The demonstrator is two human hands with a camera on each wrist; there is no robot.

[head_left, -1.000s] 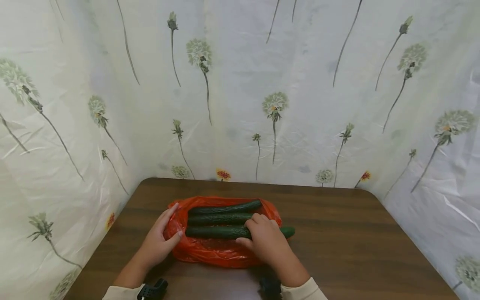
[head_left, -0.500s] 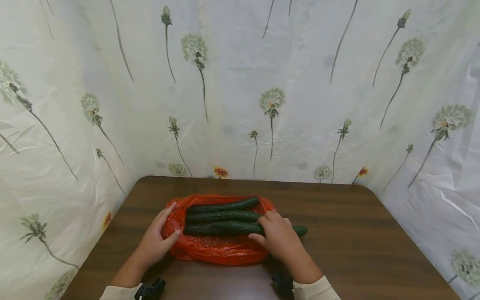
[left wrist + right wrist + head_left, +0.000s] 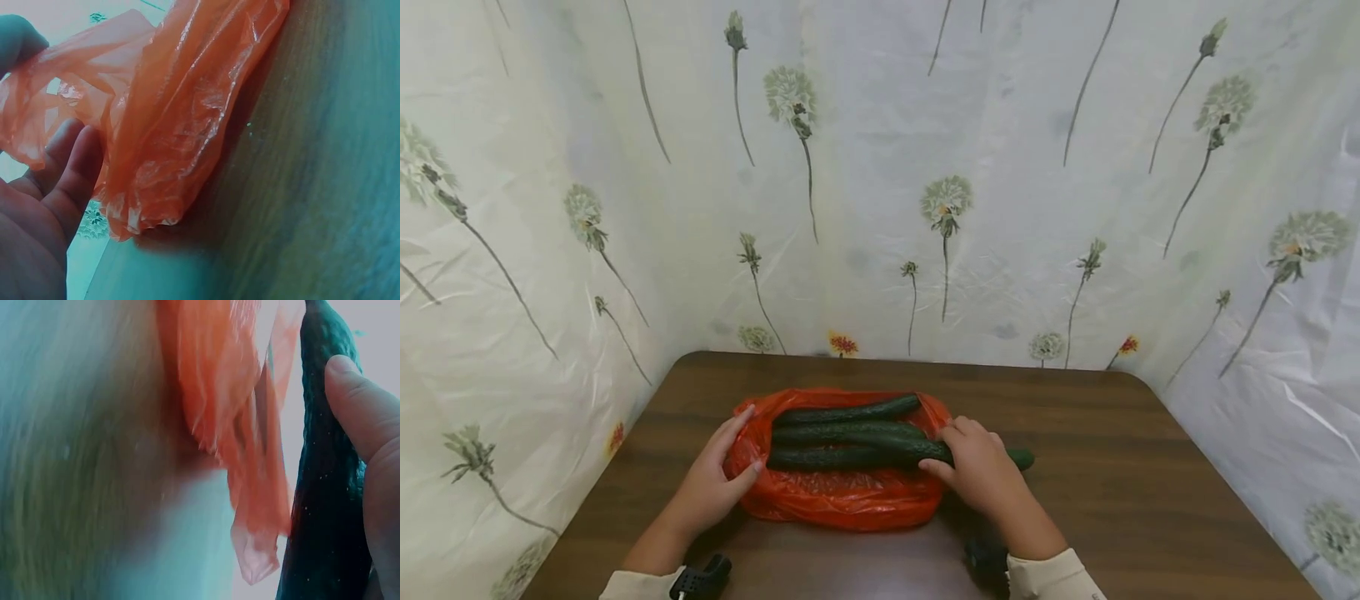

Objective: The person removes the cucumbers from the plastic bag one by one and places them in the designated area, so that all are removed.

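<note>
My right hand [image 3: 981, 467] grips a dark green cucumber [image 3: 1022, 458] near its right end. This cucumber slants over the right rim of a red plastic bag [image 3: 850, 500], its left part lying across others inside. Three more cucumbers [image 3: 838, 458] rest side by side in the bag's wide mouth. At the bag's left end, my left hand [image 3: 715, 479] rests with thumb and fingers spread apart, touching the plastic. The left wrist view has the fingers [image 3: 78, 165] against the thin film. In the right wrist view, the thumb lies along the bumpy cucumber [image 3: 328, 487]; the other fingers are mostly hidden.
The bag lies on a dark brown wooden table [image 3: 1112, 467] with rounded far corners. A pale curtain [image 3: 865, 167] printed with dandelions hangs behind it and on both sides. Black wrist devices [image 3: 702, 577] sit at the sleeves.
My right hand has drawn the cucumber rightward, so more of it sticks out past the bag's rim. The left hand has stayed at the bag's left end. The head view has shifted slightly.
</note>
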